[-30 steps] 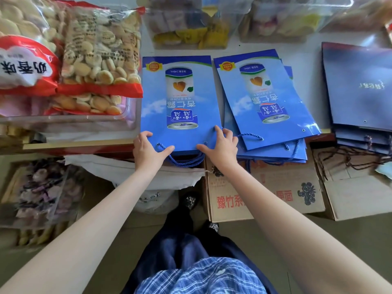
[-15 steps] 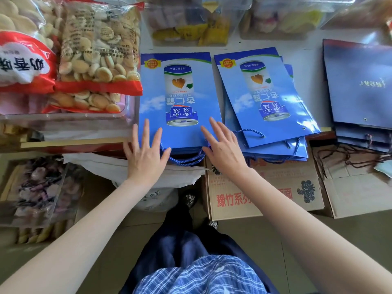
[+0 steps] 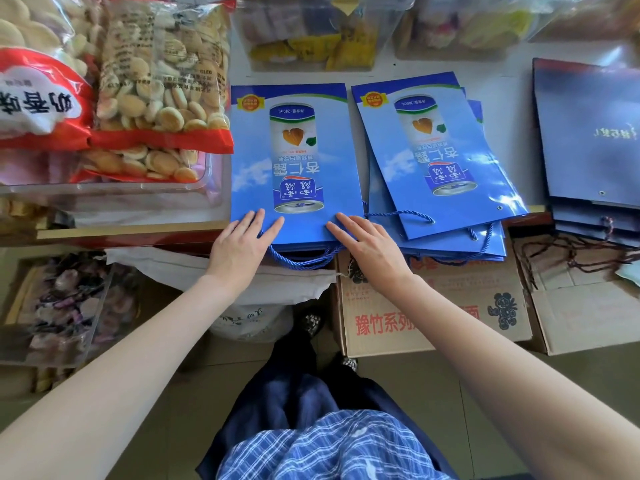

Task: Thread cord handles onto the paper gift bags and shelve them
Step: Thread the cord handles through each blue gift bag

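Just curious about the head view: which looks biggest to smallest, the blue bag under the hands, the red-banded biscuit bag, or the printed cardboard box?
1. Blue bag and biscuit bag: too alike to rank.
2. Cardboard box, though arms partly cover it.

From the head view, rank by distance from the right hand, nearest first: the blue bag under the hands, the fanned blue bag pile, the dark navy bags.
1. Blue bag: touched by the right hand.
2. Fanned pile: just to its right.
3. Navy bags: far right.
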Motion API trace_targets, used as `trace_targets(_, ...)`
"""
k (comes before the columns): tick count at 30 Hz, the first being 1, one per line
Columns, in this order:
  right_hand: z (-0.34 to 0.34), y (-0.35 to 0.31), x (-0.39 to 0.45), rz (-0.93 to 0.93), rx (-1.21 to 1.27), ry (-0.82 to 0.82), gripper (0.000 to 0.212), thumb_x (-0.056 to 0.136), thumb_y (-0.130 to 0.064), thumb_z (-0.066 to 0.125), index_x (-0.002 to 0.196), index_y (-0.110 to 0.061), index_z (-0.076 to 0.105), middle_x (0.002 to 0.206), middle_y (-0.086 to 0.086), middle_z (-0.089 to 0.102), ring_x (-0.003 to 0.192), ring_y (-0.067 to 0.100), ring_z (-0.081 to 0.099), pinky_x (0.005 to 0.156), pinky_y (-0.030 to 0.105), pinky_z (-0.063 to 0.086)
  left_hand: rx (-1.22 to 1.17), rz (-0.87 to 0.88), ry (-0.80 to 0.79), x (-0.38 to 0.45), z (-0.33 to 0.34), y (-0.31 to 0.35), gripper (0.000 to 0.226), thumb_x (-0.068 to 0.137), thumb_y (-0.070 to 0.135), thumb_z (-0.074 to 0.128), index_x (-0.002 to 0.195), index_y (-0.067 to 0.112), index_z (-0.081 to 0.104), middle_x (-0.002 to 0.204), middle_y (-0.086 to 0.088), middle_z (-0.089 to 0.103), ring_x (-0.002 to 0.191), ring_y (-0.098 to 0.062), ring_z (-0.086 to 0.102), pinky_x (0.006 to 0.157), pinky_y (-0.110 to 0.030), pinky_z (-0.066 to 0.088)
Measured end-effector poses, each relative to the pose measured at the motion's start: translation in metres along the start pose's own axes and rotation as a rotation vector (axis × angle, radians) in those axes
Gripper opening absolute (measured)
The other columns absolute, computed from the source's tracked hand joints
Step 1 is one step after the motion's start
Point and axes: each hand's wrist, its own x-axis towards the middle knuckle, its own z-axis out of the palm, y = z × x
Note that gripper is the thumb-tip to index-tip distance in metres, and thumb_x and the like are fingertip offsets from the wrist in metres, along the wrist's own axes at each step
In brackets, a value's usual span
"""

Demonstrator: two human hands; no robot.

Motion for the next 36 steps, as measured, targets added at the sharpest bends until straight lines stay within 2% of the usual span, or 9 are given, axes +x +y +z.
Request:
trace_targets(5,-0.001,0.001,0.005,-0.001,0.003,0.0,0.073,0.089,0.004,0.046,0.15,-0.018,0.012,0.157,0.009,0.012,0.141,0.026,0.018,0.111,0.035,0.021,-0.026,0.039,-0.02,0.003,-0.003,-0.008,0.083,0.058,0.003,0.085,0.134,0.01,0.05,0.128,-0.026,0.054,0.114,-0.039,0.056,0.091,-0.044,0.048)
trace_targets(8,-0.001,0.003,0.007,0.003,0.095,0.019,0.068,0.088,0.002,0.048,0.148,-0.015,0.022,0.155,0.011,0.02,0.138,0.028,0.023,0.11,0.039,0.026,-0.143,0.047,-0.213,0.007,-0.022,-0.007,0.079,0.087,0.018,0.058,0.15,0.02,0.009,0.157,-0.012,0.005,0.144,-0.033,0.009,0.115,-0.043,0.012)
trace_targets(9,-0.003,0.005,0.006,0.016,0.157,0.028,0.065,0.088,-0.002,0.051,0.147,-0.014,0.026,0.153,0.011,0.024,0.137,0.029,0.025,0.11,0.039,0.027,-0.265,0.054,-0.274,0.009,-0.029,-0.007,0.077,0.086,0.02,0.052,0.15,0.021,0.009,0.158,-0.006,-0.002,0.145,-0.03,0.002,0.116,-0.042,0.006)
trace_targets(12,-0.013,0.018,-0.006,0.089,0.34,0.121,0.058,0.087,-0.015,0.061,0.14,-0.008,0.04,0.144,0.012,0.039,0.132,0.029,0.031,0.108,0.036,0.029,-0.723,0.041,-0.191,0.014,-0.06,0.009,0.067,0.073,0.022,0.044,0.139,0.02,0.042,0.154,0.003,0.021,0.14,-0.02,0.022,0.112,-0.032,0.019)
trace_targets(14,-0.02,0.032,-0.018,0.139,0.399,0.207,0.047,0.088,-0.019,0.063,0.131,-0.006,0.05,0.136,0.011,0.047,0.128,0.029,0.036,0.103,0.034,0.032,-0.855,0.017,-0.116,0.025,-0.075,0.025,0.057,0.08,0.015,0.047,0.136,0.022,0.046,0.15,0.007,0.03,0.137,-0.016,0.029,0.109,-0.028,0.02)
trace_targets(21,-0.022,0.13,-0.047,0.63,0.479,0.275,0.04,0.09,-0.019,0.061,0.127,-0.006,0.053,0.137,0.015,0.042,0.125,0.034,0.034,0.102,0.034,0.028,-0.676,0.077,-0.107,0.072,-0.089,0.093,0.047,0.093,0.008,0.044,0.14,0.013,0.041,0.15,-0.004,0.032,0.137,-0.02,0.029,0.109,-0.025,0.018)
trace_targets(27,-0.012,0.186,-0.077,0.777,0.474,0.201,0.046,0.087,-0.025,0.063,0.129,-0.013,0.051,0.143,0.014,0.033,0.132,0.034,0.028,0.106,0.039,0.025,-0.58,0.067,-0.125,0.099,-0.082,0.158,0.047,0.093,0.012,0.049,0.139,0.01,0.039,0.145,-0.007,0.038,0.132,-0.024,0.037,0.107,-0.033,0.024)
trace_targets(32,-0.015,0.211,-0.098,0.657,0.509,0.144,0.049,0.087,-0.02,0.063,0.132,-0.012,0.047,0.146,0.015,0.029,0.134,0.035,0.026,0.106,0.037,0.025,-0.343,-0.141,-0.245,0.114,-0.093,0.185,0.03,0.093,0.015,0.049,0.122,0.011,0.044,0.112,-0.015,0.058,0.103,-0.034,0.054,0.085,-0.037,0.037)
trace_targets(36,-0.035,0.198,-0.101,0.276,0.687,0.167,0.056,0.084,-0.021,0.069,0.135,-0.016,0.046,0.144,0.003,0.04,0.131,0.017,0.037,0.102,0.02,0.027,-0.343,0.043,-0.132,0.118,-0.134,0.209,0.023,0.095,0.027,0.048,0.104,0.013,0.064,0.099,-0.012,0.065,0.094,-0.032,0.057,0.07,-0.032,0.038)
